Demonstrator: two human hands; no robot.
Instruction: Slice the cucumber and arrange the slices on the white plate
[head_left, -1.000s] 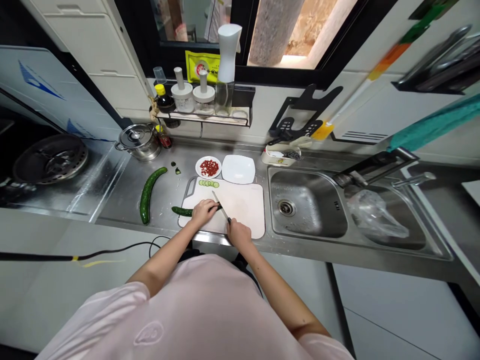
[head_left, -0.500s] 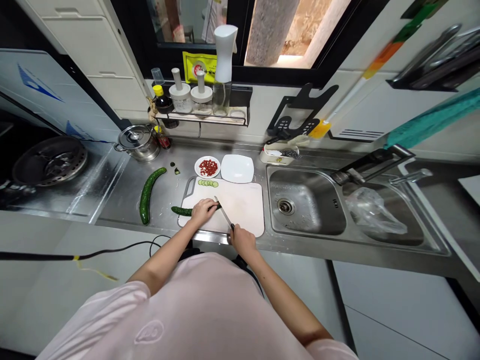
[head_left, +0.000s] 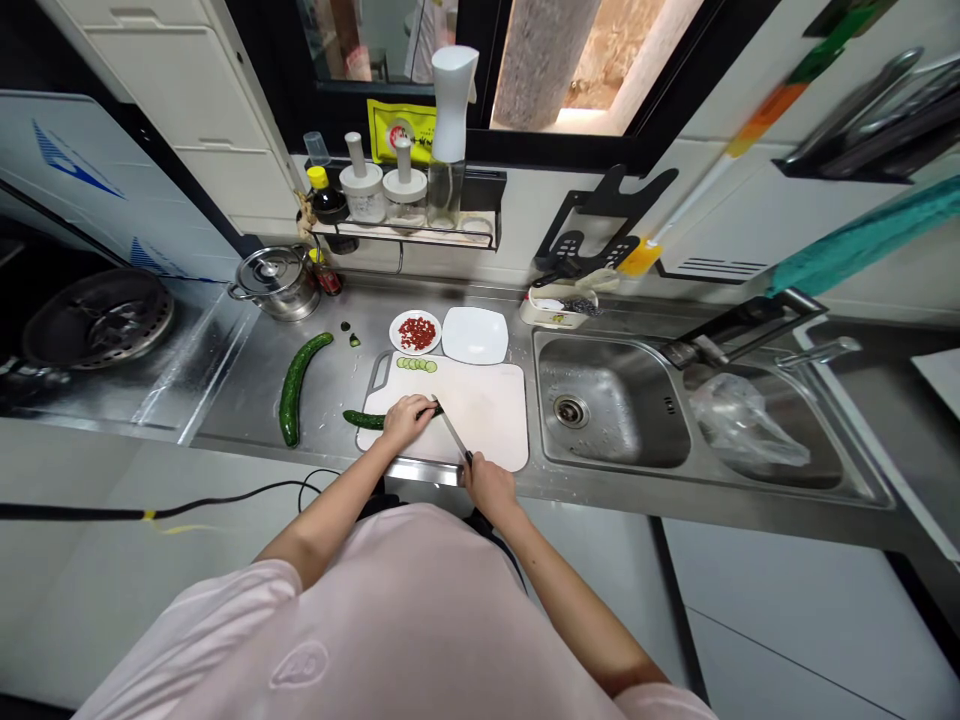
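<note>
My left hand [head_left: 407,421] is closed over a dark green cucumber [head_left: 364,420], pressing it to the white cutting board [head_left: 487,410]. The cucumber's left end sticks out past the board's edge. In my right hand [head_left: 489,486] is the handle of a knife [head_left: 454,434], its blade slanting up and left to the cucumber's right end, close by my left fingertips. A short row of cucumber slices [head_left: 416,365] lies near the board's top edge. To the left, a whole cucumber [head_left: 298,390] rests on the steel counter, with small cut-off ends [head_left: 354,340] nearby.
Behind the board stand a plate of chopped red pieces [head_left: 415,332] and a white square dish [head_left: 475,336]. A lidded pot [head_left: 276,283] is at the back left, a wok [head_left: 101,318] farther left. On the right is a double sink [head_left: 611,400] holding a plastic bag [head_left: 746,420].
The knife and my right hand have shifted very slightly to the right. My left hand stays on the cucumber, and the slices lie where they were.
</note>
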